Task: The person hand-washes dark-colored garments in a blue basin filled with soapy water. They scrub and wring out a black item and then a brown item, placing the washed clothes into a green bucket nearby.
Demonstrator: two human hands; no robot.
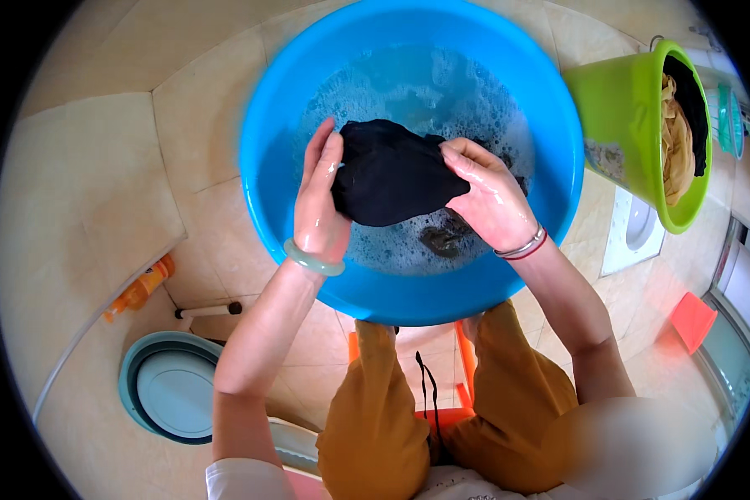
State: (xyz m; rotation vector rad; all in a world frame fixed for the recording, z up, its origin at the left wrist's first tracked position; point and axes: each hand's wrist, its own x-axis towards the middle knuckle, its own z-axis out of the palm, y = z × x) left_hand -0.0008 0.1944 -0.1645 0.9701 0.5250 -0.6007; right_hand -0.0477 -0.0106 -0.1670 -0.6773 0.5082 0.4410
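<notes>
Between my two hands I hold a black cloth garment (396,177), bunched up and wet-looking, over a large round blue basin (285,100). My left hand (319,196) grips its left side, wearing a pale green bangle. My right hand (493,190) pinches its right edge between thumb and fingers; a silver bracelet and a red cord circle that wrist. Beneath lies soapy water (404,87) with white suds. A dark piece of fabric (446,239) floats partly under the surface, and more of it is hidden behind the garment.
At the right stands a lime green bucket (621,108) holding tan and black cloth, near a white floor fixture (636,229). A grey-green folding basin (175,387) and an orange bottle (144,287) are at the left. My knees, in mustard trousers (371,408), border the basin.
</notes>
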